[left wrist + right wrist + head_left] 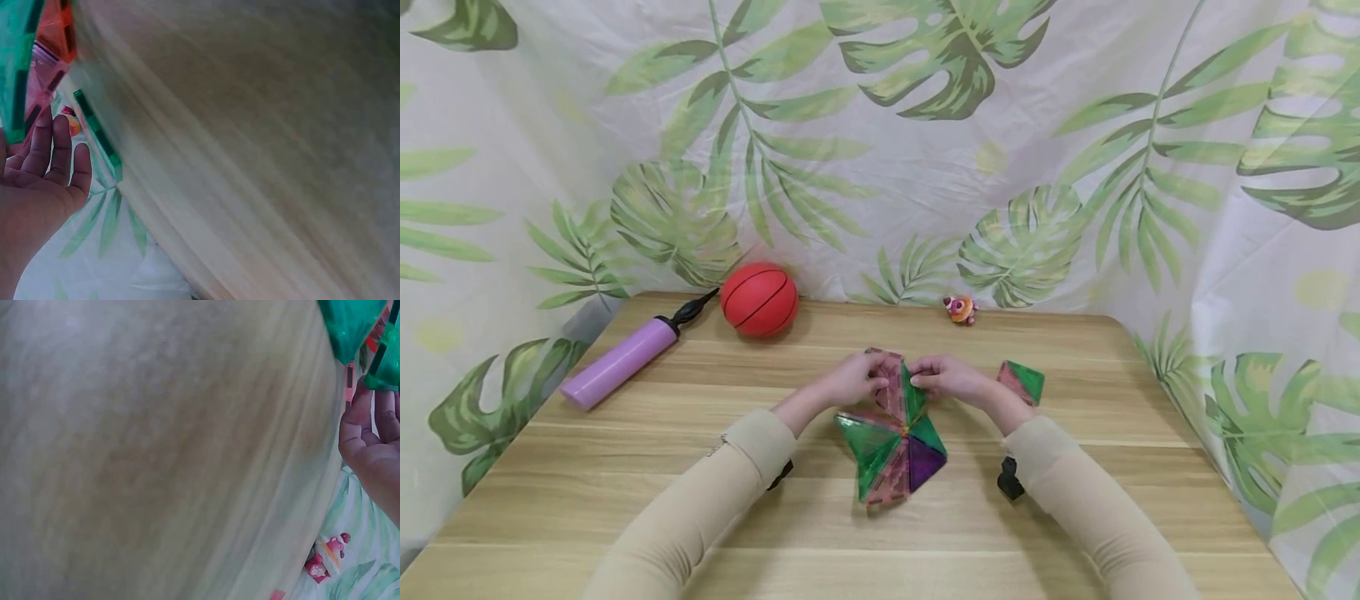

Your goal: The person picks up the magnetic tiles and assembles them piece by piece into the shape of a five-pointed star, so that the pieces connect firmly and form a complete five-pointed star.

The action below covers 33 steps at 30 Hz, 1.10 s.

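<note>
A cluster of translucent triangular magnetic tiles [887,473], in green, pink and purple, stands in the middle of the wooden table in the head view. With thumb and fingers, my left hand [859,379] pinches a pink tile [891,393] at the cluster's far side. Right beside it, my right hand [951,379] pinches the edge of a green tile [914,402]. In the left wrist view the left hand [47,162] has its outer fingers extended below the tiles. Fingertips of the right hand [375,431] meet a green tile [384,365] in the right wrist view.
A joined pink and green tile piece [1022,382] lies beyond the right forearm. Toward the back stand a red ball [760,300] and a small colourful toy figure [960,309]. A purple hand pump [621,364] lies at left. Leaf-patterned cloth [925,183] hangs behind the table.
</note>
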Each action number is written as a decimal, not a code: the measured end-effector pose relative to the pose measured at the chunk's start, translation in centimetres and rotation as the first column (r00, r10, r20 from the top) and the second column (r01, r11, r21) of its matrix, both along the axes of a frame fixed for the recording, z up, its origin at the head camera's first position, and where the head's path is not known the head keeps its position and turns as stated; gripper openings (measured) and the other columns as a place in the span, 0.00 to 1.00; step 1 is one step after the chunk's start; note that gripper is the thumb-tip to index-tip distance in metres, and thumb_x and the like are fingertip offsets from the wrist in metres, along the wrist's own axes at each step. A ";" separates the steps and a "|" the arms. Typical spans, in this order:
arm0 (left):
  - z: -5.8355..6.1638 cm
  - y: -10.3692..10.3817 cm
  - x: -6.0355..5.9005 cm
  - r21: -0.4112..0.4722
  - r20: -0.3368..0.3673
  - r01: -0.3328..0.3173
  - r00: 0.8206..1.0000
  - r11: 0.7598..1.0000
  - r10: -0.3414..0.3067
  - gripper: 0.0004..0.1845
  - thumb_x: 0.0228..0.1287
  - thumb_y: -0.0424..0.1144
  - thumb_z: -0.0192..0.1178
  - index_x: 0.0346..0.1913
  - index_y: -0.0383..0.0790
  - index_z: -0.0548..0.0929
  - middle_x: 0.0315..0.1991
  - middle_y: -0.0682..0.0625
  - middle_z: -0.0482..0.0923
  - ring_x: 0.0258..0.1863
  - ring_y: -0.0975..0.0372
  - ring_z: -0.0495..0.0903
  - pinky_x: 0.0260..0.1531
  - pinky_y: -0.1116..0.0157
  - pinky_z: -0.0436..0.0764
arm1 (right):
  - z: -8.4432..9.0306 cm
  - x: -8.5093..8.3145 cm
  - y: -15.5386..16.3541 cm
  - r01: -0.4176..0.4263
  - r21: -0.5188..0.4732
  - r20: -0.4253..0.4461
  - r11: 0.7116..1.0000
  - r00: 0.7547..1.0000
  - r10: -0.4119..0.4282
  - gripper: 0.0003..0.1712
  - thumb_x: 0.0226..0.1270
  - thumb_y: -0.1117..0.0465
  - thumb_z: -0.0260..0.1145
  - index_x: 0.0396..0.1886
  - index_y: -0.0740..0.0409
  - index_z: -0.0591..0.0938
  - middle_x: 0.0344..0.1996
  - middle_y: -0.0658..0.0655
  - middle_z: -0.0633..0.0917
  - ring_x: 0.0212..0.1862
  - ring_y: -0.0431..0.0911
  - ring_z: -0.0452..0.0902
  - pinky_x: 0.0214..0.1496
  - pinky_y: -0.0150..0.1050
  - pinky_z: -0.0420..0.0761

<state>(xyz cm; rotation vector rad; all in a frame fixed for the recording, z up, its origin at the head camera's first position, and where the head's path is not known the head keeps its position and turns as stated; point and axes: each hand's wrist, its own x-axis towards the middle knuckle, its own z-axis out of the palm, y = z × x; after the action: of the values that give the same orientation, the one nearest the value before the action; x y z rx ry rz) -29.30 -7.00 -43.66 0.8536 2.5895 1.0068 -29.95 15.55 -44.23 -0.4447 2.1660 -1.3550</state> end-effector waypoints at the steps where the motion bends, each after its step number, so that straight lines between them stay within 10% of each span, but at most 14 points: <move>1: -0.1 0.0 0.0 -0.009 -0.005 0.003 1.000 1.000 -0.003 0.12 0.67 0.32 0.56 0.51 0.33 0.76 0.34 0.47 0.81 0.34 0.63 0.78 0.33 0.68 0.76 | -0.1 0.0 -0.1 -0.009 0.009 -0.003 1.000 1.000 0.009 0.17 0.71 0.63 0.56 0.56 0.64 0.75 0.37 0.50 0.80 0.33 0.42 0.71 0.38 0.37 0.74; 10: -0.9 0.0 0.0 -0.024 0.026 0.039 0.999 0.999 -0.038 0.01 0.66 0.31 0.56 0.38 0.35 0.75 0.33 0.48 0.80 0.31 0.64 0.75 0.32 0.68 0.74 | -0.3 0.2 -0.2 -0.051 0.071 -0.007 0.996 0.999 0.052 0.19 0.70 0.63 0.57 0.59 0.63 0.74 0.32 0.53 0.79 0.23 0.46 0.62 0.25 0.38 0.64; 19: -0.6 -0.3 0.1 0.016 0.026 0.108 0.994 0.994 -0.108 0.24 0.62 0.29 0.60 0.61 0.34 0.70 0.44 0.44 0.80 0.46 0.56 0.79 0.48 0.60 0.77 | 1.6 0.4 2.7 -0.030 0.117 -0.184 0.993 0.982 0.051 0.21 0.70 0.61 0.58 0.59 0.63 0.75 0.52 0.62 0.81 0.54 0.49 0.76 0.56 0.45 0.74; 27: -0.3 -0.7 0.2 -0.014 -0.023 0.160 0.987 0.987 -0.160 0.30 0.59 0.29 0.63 0.65 0.39 0.68 0.49 0.44 0.77 0.50 0.55 0.75 0.53 0.55 0.74 | 3.4 0.7 8.1 0.032 0.306 -0.426 0.951 0.899 0.106 0.18 0.67 0.67 0.59 0.56 0.65 0.77 0.52 0.65 0.80 0.48 0.55 0.76 0.48 0.49 0.77; 33: -0.4 -1.6 0.8 -0.003 0.012 0.100 0.995 0.995 -0.100 0.30 0.56 0.31 0.66 0.63 0.39 0.70 0.51 0.45 0.76 0.51 0.55 0.75 0.52 0.56 0.75 | 3.0 0.2 12.9 0.023 0.481 -0.463 0.876 0.855 0.233 0.32 0.59 0.67 0.67 0.63 0.71 0.69 0.59 0.71 0.72 0.55 0.65 0.72 0.60 0.58 0.68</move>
<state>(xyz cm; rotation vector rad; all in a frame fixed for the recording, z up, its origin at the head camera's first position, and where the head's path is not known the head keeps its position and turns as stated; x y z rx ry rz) -28.45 -8.63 -44.07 0.9634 2.5106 0.9762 -29.77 28.45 -41.21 -0.7822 2.7444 -0.6331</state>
